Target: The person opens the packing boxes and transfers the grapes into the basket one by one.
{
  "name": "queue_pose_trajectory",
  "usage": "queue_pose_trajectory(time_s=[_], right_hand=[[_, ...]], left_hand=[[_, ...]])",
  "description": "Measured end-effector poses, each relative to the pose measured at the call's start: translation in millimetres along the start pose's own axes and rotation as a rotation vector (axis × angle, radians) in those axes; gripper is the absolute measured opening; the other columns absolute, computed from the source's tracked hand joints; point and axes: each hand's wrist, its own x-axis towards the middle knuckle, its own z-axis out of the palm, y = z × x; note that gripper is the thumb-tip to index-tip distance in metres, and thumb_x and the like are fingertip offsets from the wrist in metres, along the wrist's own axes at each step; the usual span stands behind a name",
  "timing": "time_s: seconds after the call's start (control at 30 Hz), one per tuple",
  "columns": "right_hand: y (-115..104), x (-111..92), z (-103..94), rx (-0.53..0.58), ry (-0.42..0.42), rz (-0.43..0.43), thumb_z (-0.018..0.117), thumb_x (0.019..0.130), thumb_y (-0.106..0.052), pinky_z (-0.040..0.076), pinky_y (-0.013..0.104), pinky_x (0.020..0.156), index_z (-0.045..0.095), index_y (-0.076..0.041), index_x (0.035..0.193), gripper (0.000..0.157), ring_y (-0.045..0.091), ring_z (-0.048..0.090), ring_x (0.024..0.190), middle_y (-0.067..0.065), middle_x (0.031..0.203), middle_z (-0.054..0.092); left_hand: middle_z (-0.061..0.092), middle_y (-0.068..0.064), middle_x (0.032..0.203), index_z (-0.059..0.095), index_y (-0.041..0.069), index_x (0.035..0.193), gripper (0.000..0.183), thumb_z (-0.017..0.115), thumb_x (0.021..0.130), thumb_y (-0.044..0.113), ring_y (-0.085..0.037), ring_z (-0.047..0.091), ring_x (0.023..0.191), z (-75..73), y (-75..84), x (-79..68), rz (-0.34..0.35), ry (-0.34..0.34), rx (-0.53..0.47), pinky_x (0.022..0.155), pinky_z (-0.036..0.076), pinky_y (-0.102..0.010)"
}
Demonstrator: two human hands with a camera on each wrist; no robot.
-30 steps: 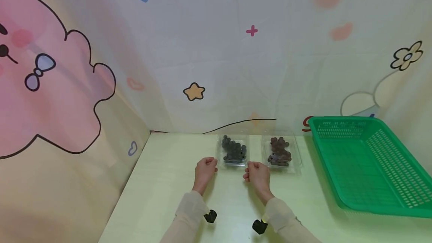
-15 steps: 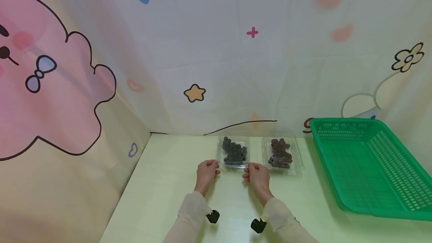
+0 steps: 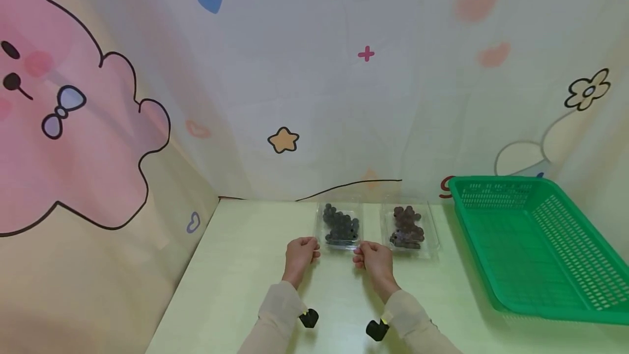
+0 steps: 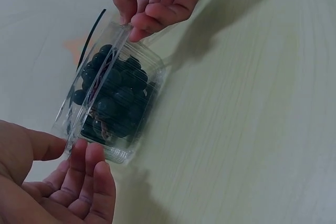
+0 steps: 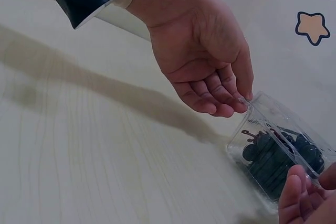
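Note:
Two clear plastic clamshell boxes stand side by side at the back of the table. The left clamshell box [image 3: 318,229] contains dark, nearly black grapes [image 4: 123,95]. My left hand [image 3: 298,255] pinches its rim at the near left corner between thumb and fingers. At the near right corner, my right hand [image 3: 377,260] pinches the same rim. The left wrist view shows the lid and base edges close together between both hands. The right clamshell box [image 3: 432,234], untouched, holds reddish-brown grapes [image 3: 407,225].
A green plastic basket [image 3: 506,307] with perforated sides stands at the right. The pale table [image 3: 236,266] meets a printed cloth backdrop [image 3: 314,86] just behind the boxes. A black wrist camera [image 3: 308,318] is on the left forearm, another black camera [image 3: 377,330] on the right.
My left hand has shifted slightly right, onto the box's corner. My right hand stays at its corner. The whole head view has moved down a little in the picture.

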Motion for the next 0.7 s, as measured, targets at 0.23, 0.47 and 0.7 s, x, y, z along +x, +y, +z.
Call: queue_pose_trajectory(time_s=[0.23,0.47,0.7], right_hand=[[0.2,-3.4,-2.3,-0.002,-0.009,-0.001,0.052,0.107,-0.005,0.053,0.019,0.054,0.059,0.019,0.125,0.031,0.008,0.063,0.06,0.009,0.082,0.069],[2.6,-4.9,-5.4,0.003,-0.015,-0.002,0.051,0.104,-0.002,0.052,0.019,0.052,0.061,0.019,0.119,0.028,0.008,0.063,0.058,0.006,0.077,0.068],[4.5,-9.4,-9.1,0.008,-0.024,0.02,0.052,0.104,-0.003,0.053,0.019,0.053,0.061,0.019,0.12,0.029,0.009,0.063,0.059,0.007,0.079,0.069]], left_hand=[[0.074,-0.015,0.097,0.068,-0.01,0.121,0.029,0.06,0.103,0.012,-0.012,0.067,0.072,-2.9,1.0,-3.1,-0.008,-0.029,0.013,0.07,0.059,-0.029],[0.072,-0.008,0.091,0.07,-0.008,0.115,0.027,0.06,0.101,0.012,-0.01,0.064,0.068,-5.0,0.2,-6.9,-0.019,-0.045,0.044,0.069,0.057,-0.028],[0.071,-0.006,0.087,0.072,-0.007,0.106,0.024,0.059,0.098,0.011,-0.009,0.06,0.066,-7.2,-2.0,-10.5,-0.01,-0.066,0.043,0.066,0.055,-0.025]])
